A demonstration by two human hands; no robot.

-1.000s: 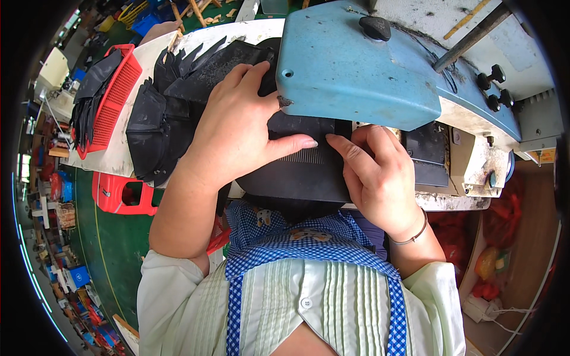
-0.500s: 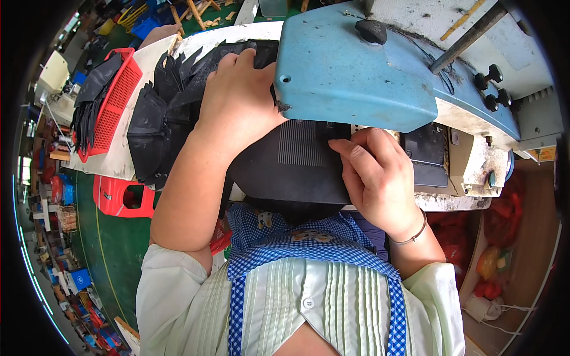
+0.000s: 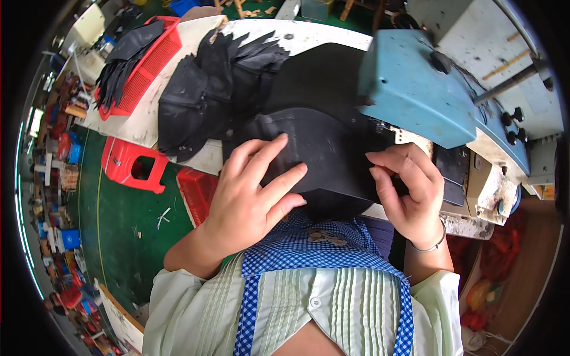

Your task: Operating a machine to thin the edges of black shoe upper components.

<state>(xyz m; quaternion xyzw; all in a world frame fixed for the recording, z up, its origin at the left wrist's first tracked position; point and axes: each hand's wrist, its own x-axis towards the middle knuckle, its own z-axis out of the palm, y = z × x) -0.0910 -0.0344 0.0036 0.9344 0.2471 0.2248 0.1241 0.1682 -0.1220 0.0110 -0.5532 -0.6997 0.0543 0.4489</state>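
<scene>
Spreads left hand (image 3: 252, 191) over left part of smooth black panel (image 3: 332, 148), with a loose, fanned grip: fingertips above the dark face, thumb by the near edge. Bends right hand (image 3: 411, 191) at the panel's right end, with thumb and forefinger curled close to each other. Cannot tell that grip's exact state: pinching the edge or merely resting beside it.

Panel location: directly in front of the torso, left of and partly below light blue machine head (image 3: 418, 89), near edge curving down toward blue checked apron (image 3: 320, 256). On its face, faint pale scuffs; toward its left end, a raised fold. Just behind, a second broad black piece (image 3: 317, 74), running up to the machine head.

To the left, on white surface (image 3: 338, 28), a fanned heap of black cut pieces (image 3: 208, 89), overlapping, with pointed ends at the back. Farther left, tilted red basket (image 3: 152, 76) with more dark pieces laid over its rim. Below, on green floor (image 3: 119, 237), red plastic stool (image 3: 119, 163) and, nearer the left forearm, red crate (image 3: 196, 191).

On top of the machine head, black knob (image 3: 440, 61). Wears thin bracelet (image 3: 438, 244) on right wrist.
</scene>
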